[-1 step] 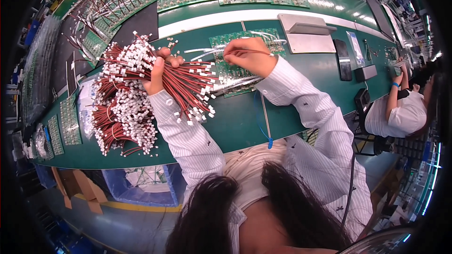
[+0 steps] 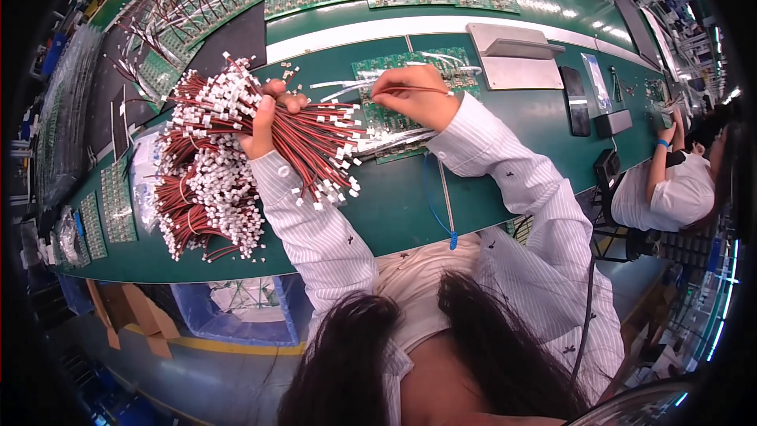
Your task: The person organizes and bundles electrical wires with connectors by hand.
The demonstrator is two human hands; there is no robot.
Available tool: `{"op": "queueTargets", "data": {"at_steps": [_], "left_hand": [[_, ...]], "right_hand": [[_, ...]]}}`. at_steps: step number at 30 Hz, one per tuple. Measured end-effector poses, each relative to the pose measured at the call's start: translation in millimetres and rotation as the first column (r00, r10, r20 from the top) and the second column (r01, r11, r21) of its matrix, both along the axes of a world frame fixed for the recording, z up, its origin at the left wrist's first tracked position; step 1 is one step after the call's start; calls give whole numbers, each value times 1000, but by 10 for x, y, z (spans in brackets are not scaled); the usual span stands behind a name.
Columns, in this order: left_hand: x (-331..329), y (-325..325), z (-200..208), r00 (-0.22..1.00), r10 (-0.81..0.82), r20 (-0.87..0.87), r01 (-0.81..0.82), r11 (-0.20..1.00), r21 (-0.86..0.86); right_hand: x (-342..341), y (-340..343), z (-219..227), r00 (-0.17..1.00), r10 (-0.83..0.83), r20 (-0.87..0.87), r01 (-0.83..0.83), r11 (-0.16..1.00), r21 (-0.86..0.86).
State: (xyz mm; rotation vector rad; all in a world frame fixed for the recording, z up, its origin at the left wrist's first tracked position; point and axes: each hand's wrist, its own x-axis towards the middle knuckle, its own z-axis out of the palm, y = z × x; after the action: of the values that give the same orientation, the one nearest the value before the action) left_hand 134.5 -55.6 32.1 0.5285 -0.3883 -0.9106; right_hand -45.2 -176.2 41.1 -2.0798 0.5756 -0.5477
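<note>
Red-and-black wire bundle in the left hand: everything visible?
The loose bundle of thin red-and-black wires with small white plastic-looking connectors is gripped near its middle by the bare left hand, thumb on top. Its ends fan out both ways: rightward over the dark green tabletop, leftward beside similar banded bundles; contact there is unclear.

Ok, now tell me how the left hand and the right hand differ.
The left hand grips a thick bundle of red and dark wires; the right hand pinches what looks like one thin reddish wire. The left hand is left of the green circuit board; the right hand is over it. Both are bare and come from pale striped sleeves.
</note>
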Motion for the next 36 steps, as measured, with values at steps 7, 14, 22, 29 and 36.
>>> {"op": "queueTargets", "data": {"at_steps": [7, 14, 22, 29, 36], "left_hand": [[-32, 29, 44, 997, 67, -43, -66, 998, 17], [-2, 50, 25, 999, 15, -52, -13, 999, 34], [-6, 60, 52, 997, 56, -60, -56, 998, 15], [-39, 42, 61, 989, 64, -130, -61, 998, 30], [-146, -63, 120, 996, -82, -17, 82, 997, 4]], "right_hand": [[130, 42, -222, 996, -94, -8, 87, 949, -303], [118, 49, -261, 992, -130, -6, 116, 903, -415], [155, 73, -275, 991, -134, 10, 124, 887, -445], [156, 50, -236, 992, -101, -72, 40, 807, -589], [-133, -161, -6, 965, 250, -82, -262, 939, -223]]}}
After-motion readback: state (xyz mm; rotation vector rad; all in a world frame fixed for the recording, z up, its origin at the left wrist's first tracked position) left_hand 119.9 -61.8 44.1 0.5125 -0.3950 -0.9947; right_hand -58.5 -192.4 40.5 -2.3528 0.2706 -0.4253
